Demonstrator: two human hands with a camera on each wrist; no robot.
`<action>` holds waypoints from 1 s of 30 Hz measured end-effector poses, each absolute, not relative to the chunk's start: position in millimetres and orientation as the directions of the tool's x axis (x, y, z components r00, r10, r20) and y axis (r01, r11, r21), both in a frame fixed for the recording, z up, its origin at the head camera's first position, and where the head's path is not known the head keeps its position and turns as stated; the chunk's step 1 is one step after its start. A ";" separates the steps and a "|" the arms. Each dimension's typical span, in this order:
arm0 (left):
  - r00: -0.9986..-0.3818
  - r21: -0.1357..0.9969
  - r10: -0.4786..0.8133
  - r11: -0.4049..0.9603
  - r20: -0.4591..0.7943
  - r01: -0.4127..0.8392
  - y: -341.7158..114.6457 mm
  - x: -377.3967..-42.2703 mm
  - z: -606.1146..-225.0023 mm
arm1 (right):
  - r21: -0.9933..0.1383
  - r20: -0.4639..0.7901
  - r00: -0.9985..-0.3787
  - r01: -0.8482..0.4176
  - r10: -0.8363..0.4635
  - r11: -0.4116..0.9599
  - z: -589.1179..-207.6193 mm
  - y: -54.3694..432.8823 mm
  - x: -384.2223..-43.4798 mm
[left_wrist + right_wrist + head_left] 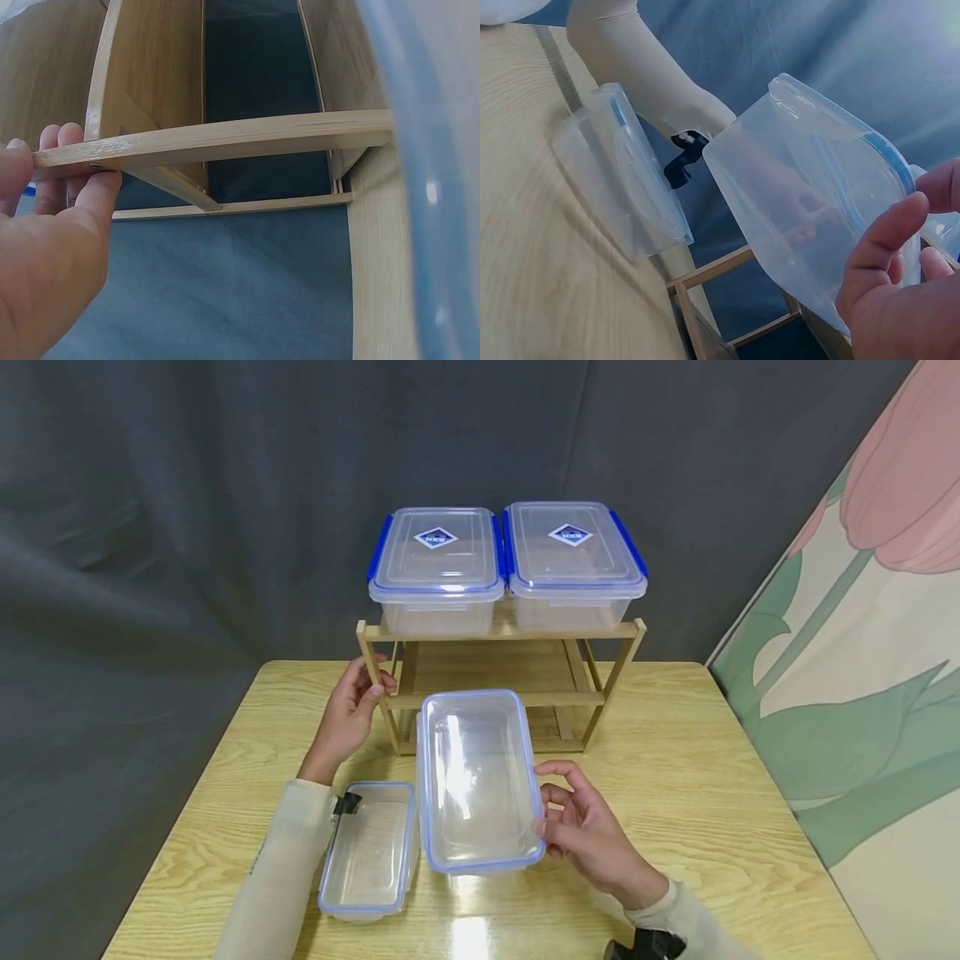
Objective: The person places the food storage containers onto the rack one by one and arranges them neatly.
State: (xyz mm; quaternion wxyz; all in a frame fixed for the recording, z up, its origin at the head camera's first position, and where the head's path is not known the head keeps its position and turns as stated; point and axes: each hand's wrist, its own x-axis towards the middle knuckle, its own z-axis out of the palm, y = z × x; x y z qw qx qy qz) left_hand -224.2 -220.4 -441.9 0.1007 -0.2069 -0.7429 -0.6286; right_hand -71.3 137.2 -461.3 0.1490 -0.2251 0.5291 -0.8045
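My right hand (592,839) pinches the right edge of a clear plastic food container (480,785) with a blue-lined rim. The right wrist view shows this food container raised off the table and tilted. At the rack's left side, my left hand (348,718) grips the slanted post of a wooden shelf rack (495,699); in the left wrist view its thumb and fingers lie on either side of the wooden bar (225,139). A smaller clear container (367,852) with a blue rim sits on the table beside the left forearm.
Two lidded clear boxes with blue side clips, a left one (435,560) and a right one (573,556), stand side by side on the rack's top shelf. A dark curtain (300,510) hangs behind the wooden table (697,777). A tulip-patterned panel (862,693) flanks it at right.
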 end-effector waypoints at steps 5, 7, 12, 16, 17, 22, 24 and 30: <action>-0.894 0.892 0.179 0.122 0.411 0.435 -219.9 -223.8 -441.6 | -0.918 0.208 -0.860 -0.008 -0.467 -0.396 -455.1 137.0 -76.4; -0.894 0.893 0.178 0.122 0.411 0.434 -219.9 -223.5 -441.7 | -0.916 0.226 -0.855 -0.025 -0.466 -0.399 -453.2 137.8 -79.1; -0.895 0.892 0.181 0.127 0.409 0.433 -220.0 -223.2 -442.4 | -0.915 0.247 -0.856 -0.052 -0.455 -0.399 -448.2 141.2 -85.7; -0.894 0.891 0.185 0.132 0.408 0.434 -219.9 -223.4 -442.3 | -0.917 0.241 -0.870 -0.059 -0.430 -0.393 -443.7 145.0 -90.3; -0.894 0.891 0.185 0.133 0.409 0.435 -220.0 -223.5 -442.4 | -0.918 0.238 -0.873 -0.060 -0.425 -0.392 -442.5 146.1 -91.6; -0.894 0.891 0.184 0.134 0.408 0.435 -219.6 -223.6 -442.3 | -0.923 0.229 -0.887 -0.068 -0.402 -0.378 -438.8 151.9 -97.4; -0.894 0.891 0.185 0.132 0.408 0.434 -219.4 -223.9 -442.4 | -0.930 0.216 -0.896 -0.067 -0.387 -0.363 -437.9 154.5 -98.8; -0.897 0.893 0.188 0.138 0.401 0.428 -219.4 -222.8 -441.9 | -0.942 0.180 -0.917 -0.057 -0.355 -0.331 -436.2 162.8 -102.8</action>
